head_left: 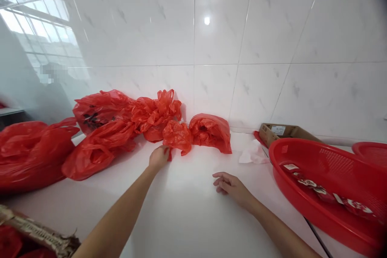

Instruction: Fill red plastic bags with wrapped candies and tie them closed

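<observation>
My left hand (159,158) is closed on the lower edge of a small crumpled red plastic bag (177,135) at the back of the white table. Just right of that bag, another red plastic bag (210,131) rests against the tiled wall. Over the middle of the table is my right hand (231,185), its fingers loosely apart and nothing in them. More red plastic bags (151,115) are heaped to the left, one with black printing (99,113) on it.
At the right stands a large red plastic basket (290,193) with several small red-and-white packets (325,193) inside. Behind it are an open cardboard box (267,132) and white crumpled paper (253,154). A big red bag (30,157) sits far left, above an opened brown carton (36,231).
</observation>
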The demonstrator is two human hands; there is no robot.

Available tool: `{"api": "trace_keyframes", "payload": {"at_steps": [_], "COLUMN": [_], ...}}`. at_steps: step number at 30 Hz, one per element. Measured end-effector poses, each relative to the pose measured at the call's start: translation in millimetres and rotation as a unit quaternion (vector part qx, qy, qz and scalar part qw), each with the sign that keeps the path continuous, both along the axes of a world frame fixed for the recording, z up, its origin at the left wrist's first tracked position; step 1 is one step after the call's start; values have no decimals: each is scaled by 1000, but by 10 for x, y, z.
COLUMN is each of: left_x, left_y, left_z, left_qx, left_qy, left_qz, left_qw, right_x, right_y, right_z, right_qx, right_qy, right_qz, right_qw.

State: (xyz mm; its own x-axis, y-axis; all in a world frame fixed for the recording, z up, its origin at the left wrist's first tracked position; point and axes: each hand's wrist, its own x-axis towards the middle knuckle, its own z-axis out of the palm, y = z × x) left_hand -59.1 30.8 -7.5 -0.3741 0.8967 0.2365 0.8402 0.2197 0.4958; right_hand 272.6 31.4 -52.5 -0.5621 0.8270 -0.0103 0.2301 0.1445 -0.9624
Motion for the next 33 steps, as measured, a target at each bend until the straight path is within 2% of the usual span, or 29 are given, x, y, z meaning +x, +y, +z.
{"api": "trace_keyframes", "payload": {"at_steps": [3,5,8,10,13,15,17,18,20,22,23,24,25,26,28,29,31,33], "left_x": [227,449,818,1037,1270,1335,1297,1233,1022,758,643,563,530,554,764,930,1298,1596], "left_y": [-100,-201,-404,-561,-790,-922,-1024,-1058,-1080,-1037,-1000,-963,-933,-918,-949,-994,-1109,-1200], "left_z": [-23,9,153,293,478,550,589,604,631,661,676,691,708,726,755,757,708,566], "left_qx": [116,176,221,221,171,129,88,74,89,167,204,215,212,205,219,242,282,226], "left_qy": [-64,-104,-160,-190,-299,-418,-512,-540,-562,-521,-470,-411,-376,-322,-188,-94,42,132], "left_qz": [43,32,-20,-70,-170,-212,-218,-210,-163,-86,-52,-33,-28,-36,-66,-86,-135,-222], "left_qw": [990,978,962,954,923,874,826,812,806,832,857,885,901,924,955,962,949,939], "right_x": [6,-58,-221,-354,-519,-555,-500,-439,-263,-56,38,118,179,219,245,241,225,229], "right_y": [-75,-208,-408,-460,-393,-307,-241,-224,-231,-291,-337,-390,-447,-503,-601,-636,-671,-654], "right_z": [294,603,1021,1158,1152,1074,985,944,892,900,931,975,1027,1080,1158,1172,1142,1056], "right_qx": [43,136,327,413,465,458,432,414,367,317,296,282,272,267,264,264,264,259], "right_qy": [-8,-10,50,46,-136,-245,-297,-318,-381,-437,-454,-466,-474,-481,-492,-496,-495,-491], "right_qz": [-11,-6,23,37,29,26,45,56,74,93,105,118,130,138,134,124,101,85], "right_qw": [999,991,943,909,874,854,850,851,845,837,834,830,827,824,819,818,822,828]}}
